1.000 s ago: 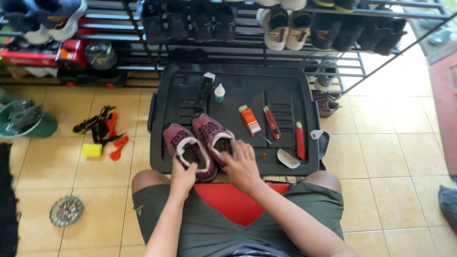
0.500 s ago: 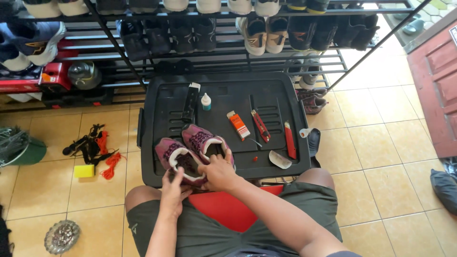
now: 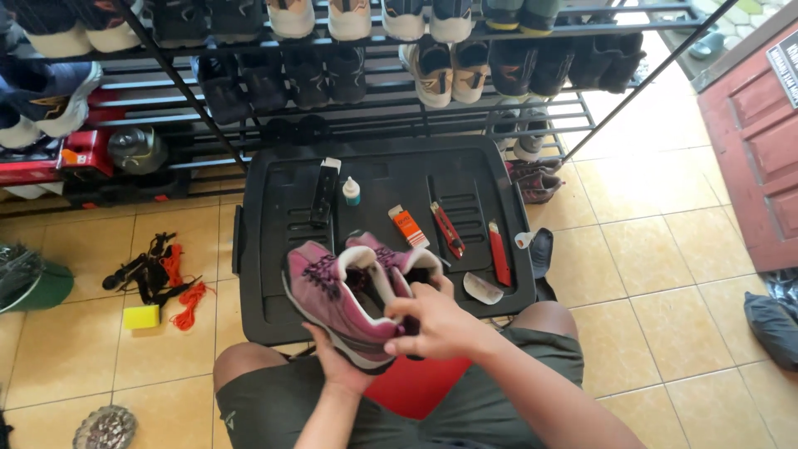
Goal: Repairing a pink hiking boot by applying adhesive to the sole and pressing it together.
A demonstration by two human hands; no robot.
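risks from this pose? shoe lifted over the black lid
1. The left hand cradles one pink shoe from below while the right hand grips its collar; it is tilted, so it might slip onto the black lid.
2. The second pink shoe sits right behind, easily nudged.
3. Two red utility knives and a small bottle lie close; a reaching hand could brush them.
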